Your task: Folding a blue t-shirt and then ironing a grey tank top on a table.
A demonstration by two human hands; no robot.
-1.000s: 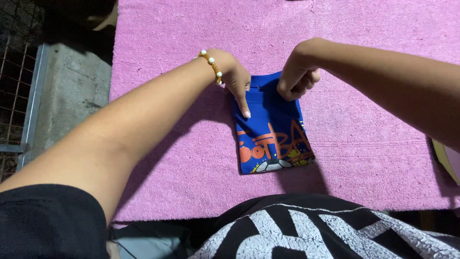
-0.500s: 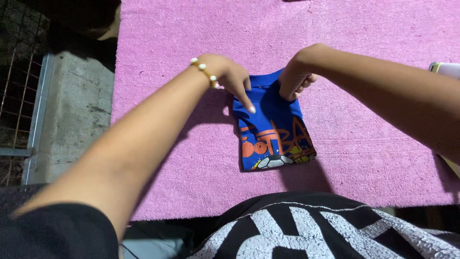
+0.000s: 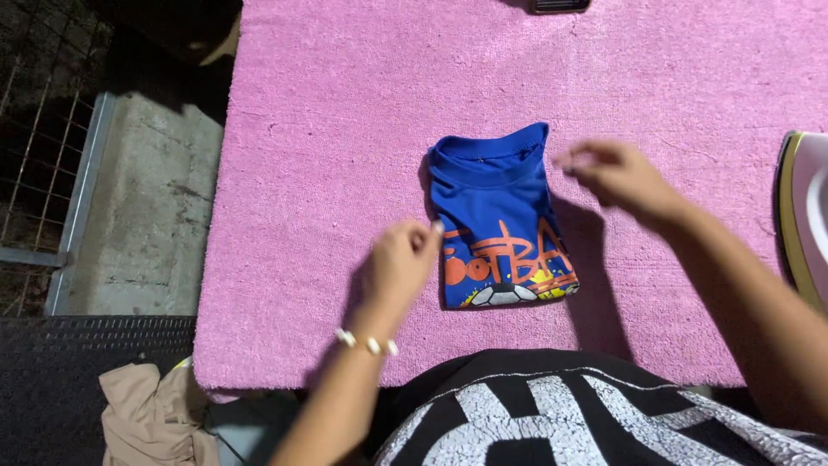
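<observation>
Pink towel-like cloth point(image 3: 345, 129) covers the worktop; on its middle lies a folded blue shirt point(image 3: 496, 194), with the collar at the far end and an orange print and a ball picture at the near end. Left hand point(image 3: 398, 267) is just beside the near left edge of the shirt; its fingers are curled loosely and a fingertip seems to touch the fabric edge, but the grip holds nothing; a bead bracelet point(image 3: 367, 344) sits on the wrist. Right hand point(image 3: 617, 177) is above the cloth, near the right side of the shirt and apart from it; its fingers are loosely together and slightly blurred, and the grip is empty. At the right border an iron point(image 3: 806, 224) with a yellow-green rim shows in part; at the far edge lies a dark flat object point(image 3: 561, 5). Left of the worktop is a concrete floor point(image 3: 147, 198) with a metal grid point(image 3: 39, 129); a beige cloth point(image 3: 155, 418) lies low at the left.
</observation>
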